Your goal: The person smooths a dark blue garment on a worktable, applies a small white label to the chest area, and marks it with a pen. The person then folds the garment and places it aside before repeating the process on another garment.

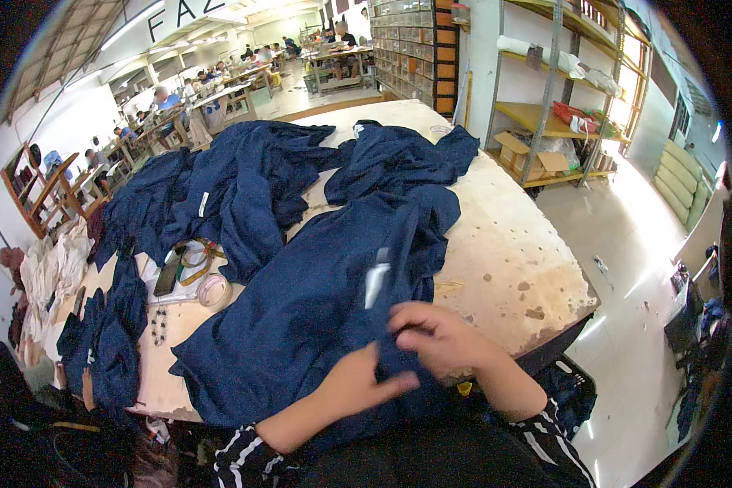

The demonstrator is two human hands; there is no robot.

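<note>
A large navy garment [285, 301] with a blurred white tag [376, 276] is spread over the table's near part. My right hand [435, 337] has curled fingers gripping a fold at the garment's right side. My left hand [374, 378] touches the cloth just left and below it, thumb stretched out, other fingertips partly hidden and blurred. More navy garments [252, 167] lie heaped behind. A tape roll [213, 293], yellow measuring tape [211, 260] and dark rectangular object [167, 276] sit to the left.
The pale, stained table [520, 285] borders an aisle with shelving [537, 118] at right. A crate [573, 394] sits below the right edge. Another person's hand [87, 390] is at the left by navy cloth and white fabric [49, 268]. Several people work at machines behind.
</note>
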